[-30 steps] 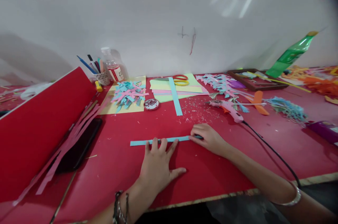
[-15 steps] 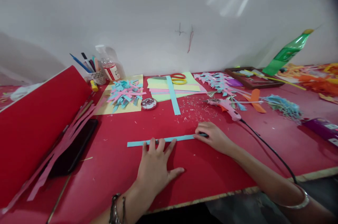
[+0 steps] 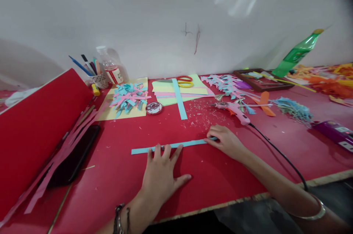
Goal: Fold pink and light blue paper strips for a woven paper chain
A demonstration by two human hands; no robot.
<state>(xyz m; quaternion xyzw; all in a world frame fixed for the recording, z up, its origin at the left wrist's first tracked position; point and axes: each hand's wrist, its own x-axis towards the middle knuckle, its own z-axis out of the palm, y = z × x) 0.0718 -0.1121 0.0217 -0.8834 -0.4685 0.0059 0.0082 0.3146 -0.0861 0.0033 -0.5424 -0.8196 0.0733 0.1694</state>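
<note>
A narrow light-blue paper strip [image 3: 193, 143] lies crosswise on the red table in front of me. My left hand [image 3: 160, 169] is spread open, its fingertips resting on the strip's left half. At the right end, my right hand [image 3: 224, 142] has thumb and fingers pinched on the strip. A short bit of that end pokes out past the fingertips, and the fingers partly hide it. Beyond the hands, a second blue strip [image 3: 180, 103] lies over a stack of pastel paper sheets [image 3: 162, 89], beside red-and-yellow-handled scissors [image 3: 185, 81].
A pink glue gun [image 3: 237, 112] with a black cord lies right of centre. Cut paper pieces [image 3: 129, 98], a round tin [image 3: 153, 108] and a pen cup [image 3: 99, 80] stand far left. A black phone [image 3: 74, 157] lies left. A green bottle [image 3: 298, 56] leans at the back right.
The right hand has shifted very slightly right along the strip, and the dark bit at its fingertips now looks blue. My left hand stays in place; the view has moved a little.
</note>
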